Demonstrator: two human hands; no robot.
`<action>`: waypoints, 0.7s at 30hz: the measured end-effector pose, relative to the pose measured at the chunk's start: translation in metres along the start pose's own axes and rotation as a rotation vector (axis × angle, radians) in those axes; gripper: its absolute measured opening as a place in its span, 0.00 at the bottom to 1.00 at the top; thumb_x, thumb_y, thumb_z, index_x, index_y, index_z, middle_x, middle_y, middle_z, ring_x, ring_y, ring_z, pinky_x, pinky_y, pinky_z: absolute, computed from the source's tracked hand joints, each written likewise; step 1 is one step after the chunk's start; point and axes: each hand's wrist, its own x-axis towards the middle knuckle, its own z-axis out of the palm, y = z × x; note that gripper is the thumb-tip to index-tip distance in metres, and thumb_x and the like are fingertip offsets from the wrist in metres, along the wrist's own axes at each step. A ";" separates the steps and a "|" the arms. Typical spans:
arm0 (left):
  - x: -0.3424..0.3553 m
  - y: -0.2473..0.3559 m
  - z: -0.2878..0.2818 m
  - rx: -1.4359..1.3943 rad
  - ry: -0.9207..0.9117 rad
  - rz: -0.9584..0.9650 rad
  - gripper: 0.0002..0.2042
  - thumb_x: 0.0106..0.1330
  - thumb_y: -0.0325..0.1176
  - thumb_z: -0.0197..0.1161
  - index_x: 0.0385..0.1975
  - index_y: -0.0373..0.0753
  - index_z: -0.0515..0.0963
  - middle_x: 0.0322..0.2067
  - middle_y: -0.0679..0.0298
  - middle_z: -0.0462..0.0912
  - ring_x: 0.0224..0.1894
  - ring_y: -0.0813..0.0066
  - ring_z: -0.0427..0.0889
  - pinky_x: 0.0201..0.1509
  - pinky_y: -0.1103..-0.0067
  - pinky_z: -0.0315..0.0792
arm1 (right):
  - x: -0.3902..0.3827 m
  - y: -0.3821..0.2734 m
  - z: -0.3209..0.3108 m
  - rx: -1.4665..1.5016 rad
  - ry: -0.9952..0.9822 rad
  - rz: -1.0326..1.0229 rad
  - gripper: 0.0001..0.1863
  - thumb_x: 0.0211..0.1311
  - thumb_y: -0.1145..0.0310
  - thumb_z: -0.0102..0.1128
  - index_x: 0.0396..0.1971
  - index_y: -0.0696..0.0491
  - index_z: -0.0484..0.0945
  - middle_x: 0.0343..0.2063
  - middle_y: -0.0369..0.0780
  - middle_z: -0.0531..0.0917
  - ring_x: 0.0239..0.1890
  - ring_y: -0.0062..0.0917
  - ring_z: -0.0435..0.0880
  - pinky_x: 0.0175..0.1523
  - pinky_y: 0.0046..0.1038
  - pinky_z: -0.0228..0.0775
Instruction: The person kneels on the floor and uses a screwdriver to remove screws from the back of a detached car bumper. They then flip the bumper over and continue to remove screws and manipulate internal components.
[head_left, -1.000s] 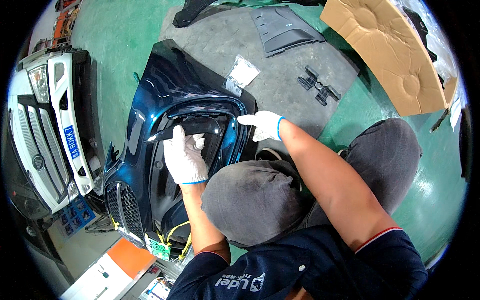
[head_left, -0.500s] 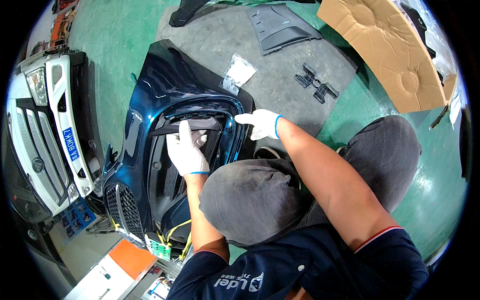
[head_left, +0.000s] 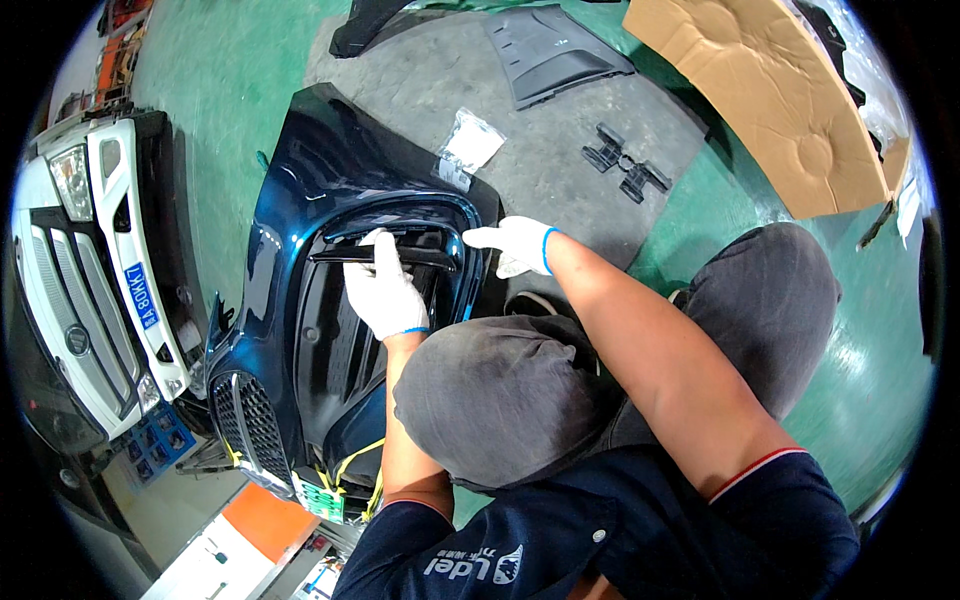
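Note:
My white-gloved left hand [head_left: 376, 285] grips a narrow glossy black trim piece [head_left: 423, 258] lying crosswise in the opening of a dark blue bumper [head_left: 268, 278]; its thumb or a finger points up over the piece. My right hand [head_left: 508, 245], also gloved, is at the right rim of that opening, one finger stretched onto the rim and the others curled around the edge. The bumper has a mesh grille [head_left: 245, 420] at its lower end, with yellow straps hanging beside it.
A white truck front [head_left: 85, 280] stands at left. On a grey mat [head_left: 380, 100] lie a grey panel [head_left: 557, 58], black brackets [head_left: 625, 162] and a white bag [head_left: 473, 140]. Cardboard [head_left: 755, 95] lies upper right. My bent knees are below my hands. A white-and-orange surface [head_left: 265, 515] is at lower left.
My left hand has moved up and right with the trim piece, which now sits higher and farther into the opening's upper right. My right hand has shifted slightly left in the picture.

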 end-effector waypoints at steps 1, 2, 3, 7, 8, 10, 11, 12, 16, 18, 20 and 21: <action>0.000 -0.002 0.000 0.002 -0.004 0.000 0.10 0.75 0.34 0.68 0.47 0.36 0.82 0.34 0.67 0.84 0.28 0.83 0.77 0.33 0.84 0.73 | -0.001 0.000 0.000 0.006 0.001 -0.002 0.41 0.58 0.40 0.77 0.40 0.73 0.84 0.32 0.51 0.85 0.30 0.33 0.83 0.40 0.37 0.79; -0.001 -0.003 0.000 0.004 -0.008 -0.001 0.09 0.74 0.34 0.69 0.46 0.36 0.81 0.33 0.66 0.84 0.28 0.83 0.77 0.32 0.84 0.73 | -0.002 0.000 0.000 0.011 0.001 -0.005 0.42 0.58 0.40 0.77 0.41 0.73 0.83 0.33 0.51 0.85 0.31 0.33 0.83 0.41 0.37 0.79; -0.003 -0.003 0.001 0.006 -0.013 -0.001 0.09 0.73 0.34 0.70 0.44 0.36 0.81 0.32 0.66 0.83 0.28 0.82 0.77 0.32 0.84 0.73 | -0.002 0.000 -0.001 0.006 -0.006 -0.004 0.42 0.58 0.39 0.76 0.42 0.74 0.83 0.33 0.52 0.85 0.31 0.34 0.83 0.41 0.37 0.80; -0.008 -0.001 0.006 0.115 0.036 0.008 0.11 0.71 0.35 0.73 0.40 0.36 0.79 0.30 0.66 0.81 0.28 0.81 0.78 0.32 0.83 0.74 | 0.003 0.002 -0.003 -0.007 -0.015 -0.007 0.44 0.58 0.39 0.76 0.43 0.75 0.83 0.35 0.53 0.86 0.33 0.35 0.85 0.42 0.38 0.80; -0.008 -0.005 0.006 0.126 0.038 0.015 0.12 0.70 0.35 0.74 0.40 0.36 0.79 0.30 0.65 0.81 0.28 0.80 0.78 0.32 0.82 0.74 | 0.004 0.003 -0.003 -0.009 -0.012 -0.009 0.44 0.58 0.38 0.76 0.43 0.75 0.83 0.35 0.54 0.87 0.33 0.35 0.85 0.42 0.37 0.80; -0.009 -0.009 0.004 0.144 0.061 0.020 0.13 0.68 0.36 0.75 0.40 0.36 0.78 0.30 0.65 0.81 0.28 0.80 0.78 0.31 0.82 0.74 | 0.000 -0.001 -0.002 -0.046 -0.026 0.001 0.44 0.58 0.38 0.75 0.43 0.74 0.84 0.35 0.53 0.87 0.33 0.35 0.85 0.42 0.38 0.80; -0.010 -0.010 0.004 0.151 0.078 0.022 0.14 0.68 0.36 0.76 0.40 0.36 0.78 0.30 0.65 0.81 0.28 0.80 0.78 0.31 0.82 0.74 | -0.002 -0.003 -0.001 -0.065 -0.033 0.006 0.44 0.58 0.38 0.75 0.42 0.74 0.84 0.34 0.53 0.87 0.33 0.35 0.85 0.42 0.38 0.80; -0.011 -0.007 0.006 0.154 0.089 0.025 0.14 0.67 0.36 0.76 0.40 0.36 0.78 0.29 0.65 0.81 0.28 0.80 0.78 0.31 0.82 0.74 | -0.001 -0.002 -0.002 -0.057 -0.021 -0.003 0.44 0.58 0.37 0.75 0.42 0.74 0.84 0.34 0.53 0.87 0.33 0.35 0.85 0.42 0.38 0.79; -0.014 0.003 0.014 0.238 0.088 0.020 0.15 0.65 0.36 0.78 0.38 0.36 0.78 0.29 0.64 0.80 0.27 0.80 0.76 0.31 0.81 0.74 | 0.004 0.003 -0.003 -0.036 0.004 -0.014 0.45 0.57 0.37 0.75 0.43 0.75 0.83 0.35 0.53 0.87 0.34 0.36 0.86 0.43 0.38 0.80; -0.012 0.000 0.013 0.274 0.086 0.012 0.15 0.64 0.36 0.79 0.37 0.36 0.78 0.29 0.64 0.80 0.27 0.79 0.75 0.33 0.80 0.74 | 0.005 0.004 -0.003 -0.029 0.005 -0.006 0.46 0.57 0.37 0.75 0.45 0.75 0.83 0.36 0.54 0.87 0.36 0.36 0.86 0.44 0.39 0.80; -0.011 -0.002 0.011 0.310 0.098 0.038 0.16 0.64 0.37 0.79 0.35 0.36 0.78 0.29 0.64 0.80 0.29 0.77 0.76 0.35 0.79 0.74 | 0.003 0.002 0.000 -0.022 0.005 0.002 0.47 0.56 0.37 0.76 0.47 0.76 0.82 0.39 0.55 0.87 0.37 0.37 0.87 0.45 0.39 0.80; -0.011 -0.003 0.012 0.326 0.101 0.051 0.16 0.63 0.37 0.79 0.35 0.36 0.78 0.29 0.64 0.80 0.29 0.76 0.76 0.36 0.78 0.75 | 0.004 0.003 -0.001 -0.029 0.011 0.003 0.48 0.56 0.37 0.76 0.48 0.76 0.82 0.40 0.55 0.87 0.38 0.37 0.87 0.46 0.39 0.80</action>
